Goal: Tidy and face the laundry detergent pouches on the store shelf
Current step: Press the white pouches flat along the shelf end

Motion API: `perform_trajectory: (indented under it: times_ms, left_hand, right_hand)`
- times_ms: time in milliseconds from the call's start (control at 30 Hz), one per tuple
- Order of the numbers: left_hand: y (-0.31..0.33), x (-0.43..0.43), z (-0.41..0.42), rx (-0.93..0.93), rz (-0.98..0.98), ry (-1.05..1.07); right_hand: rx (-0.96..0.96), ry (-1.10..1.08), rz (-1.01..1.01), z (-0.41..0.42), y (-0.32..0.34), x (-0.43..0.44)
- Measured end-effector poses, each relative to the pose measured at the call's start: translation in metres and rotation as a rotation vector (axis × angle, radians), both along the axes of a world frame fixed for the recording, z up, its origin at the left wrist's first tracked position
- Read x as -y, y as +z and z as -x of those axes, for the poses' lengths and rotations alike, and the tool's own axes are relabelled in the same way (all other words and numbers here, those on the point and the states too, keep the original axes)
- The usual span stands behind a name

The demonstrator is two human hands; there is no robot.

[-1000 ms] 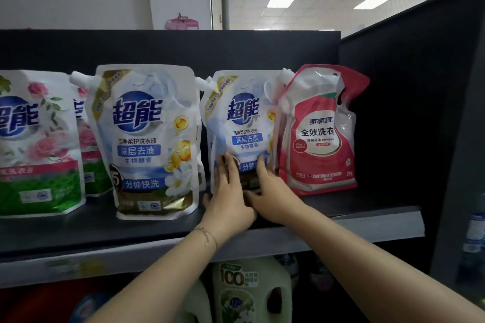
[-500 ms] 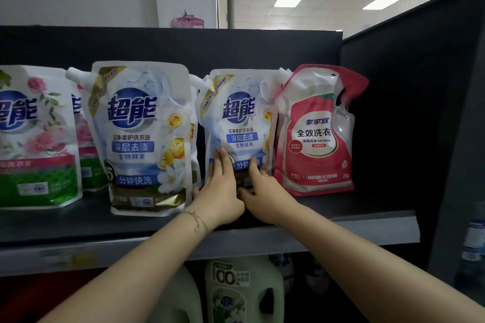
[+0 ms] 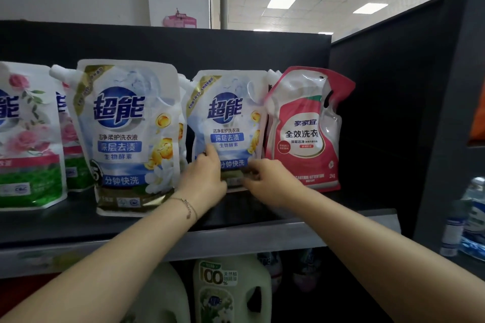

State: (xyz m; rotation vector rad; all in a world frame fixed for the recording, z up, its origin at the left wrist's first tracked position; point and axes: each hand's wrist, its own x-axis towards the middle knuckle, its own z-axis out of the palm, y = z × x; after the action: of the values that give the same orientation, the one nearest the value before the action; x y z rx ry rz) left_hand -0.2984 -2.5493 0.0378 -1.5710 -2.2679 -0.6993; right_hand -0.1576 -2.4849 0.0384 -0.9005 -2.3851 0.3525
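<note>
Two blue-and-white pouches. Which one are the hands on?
The right blue-and-white pouch, beside the red pouch: left hand and right hand touch its lower front. The left blue-and-white pouch sits further forward.

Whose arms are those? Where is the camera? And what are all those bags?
Those are a person's two bare arms. The camera sits on their head, so you see what they see, looking down at their hands. The left hand and right hand touch the bottom of a small blue-and-white soap bag standing on a black shelf. The left fingers lie flat on it; the right ones are too blurry to tell. Beside it stand a bigger blue bag, a red bag and a rose bag. A jug sits below.
</note>
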Motion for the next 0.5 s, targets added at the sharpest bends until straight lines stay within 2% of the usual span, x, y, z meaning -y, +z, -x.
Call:
perform_trajectory:
  times_ms: [100, 233, 300, 367, 500]
  left_hand:
    - [0.010, 0.007, -0.008, -0.191, -0.010, 0.040]
    - [0.019, -0.002, -0.034, -0.245, -0.020, -0.129]
    - [0.022, -0.012, -0.049, -0.273, -0.013, -0.191]
    - [0.024, -0.023, -0.061, -0.250, 0.014, -0.213]
    - [0.019, -0.052, -0.068, -0.036, 0.082, -0.288]
  right_hand:
    - [0.067, -0.078, -0.099, -0.021, 0.005, -0.005]
    - [0.186, -0.235, -0.307, -0.050, 0.008, -0.014]
    - [0.222, -0.287, -0.350, -0.063, 0.009, -0.020]
    - [0.243, -0.341, -0.364, -0.075, 0.011, -0.026]
    - [0.212, -0.433, -0.369, -0.088, 0.008, -0.033]
